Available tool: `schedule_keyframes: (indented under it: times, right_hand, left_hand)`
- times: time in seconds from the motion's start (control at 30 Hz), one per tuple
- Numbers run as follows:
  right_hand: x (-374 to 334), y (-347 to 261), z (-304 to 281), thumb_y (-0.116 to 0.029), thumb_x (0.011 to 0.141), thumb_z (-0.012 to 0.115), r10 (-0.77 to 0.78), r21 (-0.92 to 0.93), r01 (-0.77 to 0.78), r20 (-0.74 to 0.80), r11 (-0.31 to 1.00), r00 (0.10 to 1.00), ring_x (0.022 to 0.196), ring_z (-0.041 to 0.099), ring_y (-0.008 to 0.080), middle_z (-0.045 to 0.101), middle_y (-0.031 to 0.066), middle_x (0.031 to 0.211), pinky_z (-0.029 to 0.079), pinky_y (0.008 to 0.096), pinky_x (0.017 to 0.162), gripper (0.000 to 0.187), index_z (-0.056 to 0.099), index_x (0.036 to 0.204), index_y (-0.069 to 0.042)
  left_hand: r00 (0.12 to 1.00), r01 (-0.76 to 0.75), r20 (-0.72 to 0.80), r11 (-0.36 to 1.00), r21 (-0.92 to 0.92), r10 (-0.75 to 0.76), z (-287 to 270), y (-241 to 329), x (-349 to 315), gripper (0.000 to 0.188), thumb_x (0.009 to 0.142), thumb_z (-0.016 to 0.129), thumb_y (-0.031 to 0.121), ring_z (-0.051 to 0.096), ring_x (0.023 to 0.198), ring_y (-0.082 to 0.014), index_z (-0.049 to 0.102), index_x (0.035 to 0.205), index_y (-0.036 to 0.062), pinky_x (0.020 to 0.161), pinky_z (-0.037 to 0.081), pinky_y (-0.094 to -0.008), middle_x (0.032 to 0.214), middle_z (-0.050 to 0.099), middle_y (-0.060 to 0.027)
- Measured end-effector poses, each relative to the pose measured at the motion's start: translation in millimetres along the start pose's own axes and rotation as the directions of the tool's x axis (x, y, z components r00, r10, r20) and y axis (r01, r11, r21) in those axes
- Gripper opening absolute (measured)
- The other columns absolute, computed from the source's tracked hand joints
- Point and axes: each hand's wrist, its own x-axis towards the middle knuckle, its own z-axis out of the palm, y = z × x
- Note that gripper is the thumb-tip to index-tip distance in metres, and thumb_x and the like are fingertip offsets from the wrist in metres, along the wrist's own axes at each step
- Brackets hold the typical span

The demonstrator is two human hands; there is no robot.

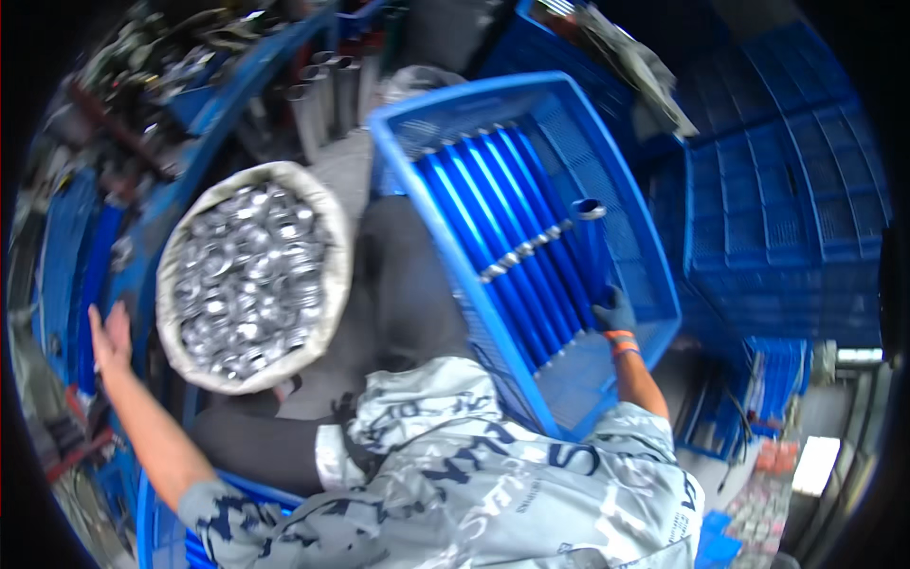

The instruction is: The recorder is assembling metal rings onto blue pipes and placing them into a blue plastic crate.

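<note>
My right hand [616, 315], in a dark glove with an orange band at the wrist, is closed round the lower end of a blue metal tube [591, 251]. The tube stands tilted inside a blue plastic crate [630, 199], its hollow silvery end up. Beside it, rows of shiny blue tubes [498, 213] lie in the crate. Far to the left, my bare left hand [114, 339] is stretched out with its fingers apart, close to a long blue piece [102, 270]. Whether it touches that piece is unclear. A white sack [336, 242] full of silvery metal rings [251, 280] stands between my arms.
A blue bench edge [213, 123] cluttered with metal parts runs along the upper left. Several grey pipes [332, 90] stand behind the sack. Stacked blue crates [777, 190] rise on the right. Another blue crate [150, 522] with blue tubes is at the lower left.
</note>
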Motion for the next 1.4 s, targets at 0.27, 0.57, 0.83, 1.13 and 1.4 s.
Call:
schedule_keyframes:
  times: [0.27,0.57,0.83,1.13,1.4]
  right_hand:
    - [-2,150,130,-0.034,0.081,0.094,0.218,-0.424,-0.141,0.136,0.894,0.966,0.133,0.073,0.0452,0.073,0.025,0.145,0.061,0.0543,0.114,0.076,0.071,0.149,-0.01]
    - [43,196,211,-0.02,0.099,0.073,0.542,-0.25,-0.549,-0.103,0.797,0.834,0.15,0.063,0.0453,0.068,0.0289,0.155,0.052,0.0518,0.126,0.06,0.065,0.156,-0.002]
    - [146,-100,179,-0.018,0.109,0.073,-0.318,0.345,0.499,-0.462,0.795,0.828,0.139,0.071,0.0397,0.076,0.025,0.144,0.051,0.0482,0.125,0.043,0.073,0.145,0.006]
    - [-112,-587,114,-0.024,0.102,0.088,-0.993,0.792,0.6,0.103,0.115,0.055,0.122,0.079,0.0329,0.082,0.0172,0.137,0.06,0.0401,0.108,0.04,0.083,0.138,-0.008]
    - [-253,-727,240,-0.041,0.094,0.085,-0.956,0.378,0.881,-0.055,-0.286,-0.287,0.126,0.076,0.0437,0.069,0.0244,0.154,0.063,0.0551,0.104,0.083,0.054,0.168,-0.022]
  left_hand:
    - [0.585,-0.373,-0.348,0.624,0.686,0.732,-12,31,-175,0.058,0.116,0.075,0.035,0.071,0.146,-0.0282,0.063,0.164,0.0036,0.121,0.055,-0.038,0.16,0.071,-0.0152]
    - [0.49,0.07,-0.272,0.274,0.959,0.828,-32,-28,-372,0.041,0.115,0.074,0.044,0.077,0.092,-0.015,0.083,0.131,0.007,0.073,0.053,-0.0274,0.109,0.084,-0.0056]
    - [0.392,0.842,-0.844,0.226,0.49,0.366,-148,-279,-551,0.044,0.115,0.061,0.049,0.079,0.08,-0.0294,0.084,0.116,0.0105,0.065,0.062,-0.0502,0.099,0.084,-0.0114]
    - [0.035,0.705,-0.653,0.444,0.553,0.756,-117,-604,-565,0.074,0.073,0.099,0.031,0.08,0.121,-0.0439,0.078,0.131,-0.0095,0.108,0.062,-0.0476,0.13,0.082,-0.0314]
    - [0.009,0.649,-0.873,0.662,0.376,0.487,-157,-586,-621,0.077,0.067,0.099,0.023,0.082,0.111,-0.04,0.073,0.132,-0.0093,0.1,0.064,-0.046,0.12,0.083,-0.0288]
